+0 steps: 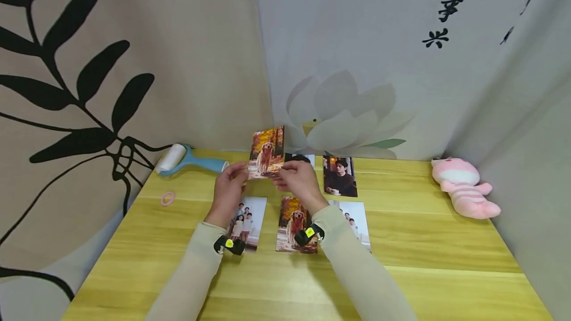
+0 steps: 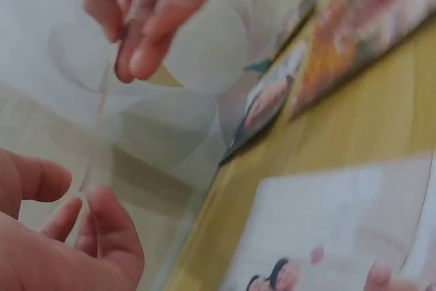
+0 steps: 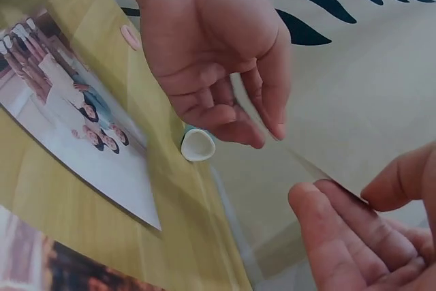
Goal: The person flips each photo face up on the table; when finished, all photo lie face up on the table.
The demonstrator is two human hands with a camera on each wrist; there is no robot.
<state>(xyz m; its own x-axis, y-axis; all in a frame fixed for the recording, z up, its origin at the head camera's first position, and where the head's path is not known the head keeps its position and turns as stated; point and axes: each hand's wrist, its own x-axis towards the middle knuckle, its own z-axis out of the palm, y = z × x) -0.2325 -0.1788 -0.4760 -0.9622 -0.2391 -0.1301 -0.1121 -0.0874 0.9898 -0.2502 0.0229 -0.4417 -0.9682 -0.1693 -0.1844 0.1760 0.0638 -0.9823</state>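
Observation:
A photo print of a golden dog among autumn leaves (image 1: 266,151) is held up above the back of the table. My left hand (image 1: 228,189) pinches its lower left corner, and my right hand (image 1: 301,182) pinches the lower right. Both wrist views show this print nearly edge-on between the fingertips. Beneath my left arm lies a family photo (image 1: 252,222). A second dog photo (image 1: 290,219) lies in the middle, partly covered by my right wrist. Another family photo (image 1: 359,217) is beside it, partly behind my right sleeve.
Behind my right hand lie a photo of a person in dark clothes (image 1: 340,177) and a mostly hidden photo (image 1: 309,158). A blue-handled lint roller (image 1: 196,161) and a pink ring (image 1: 167,198) are at left. A pink plush toy (image 1: 464,187) lies far right, near the curtain (image 1: 490,88).

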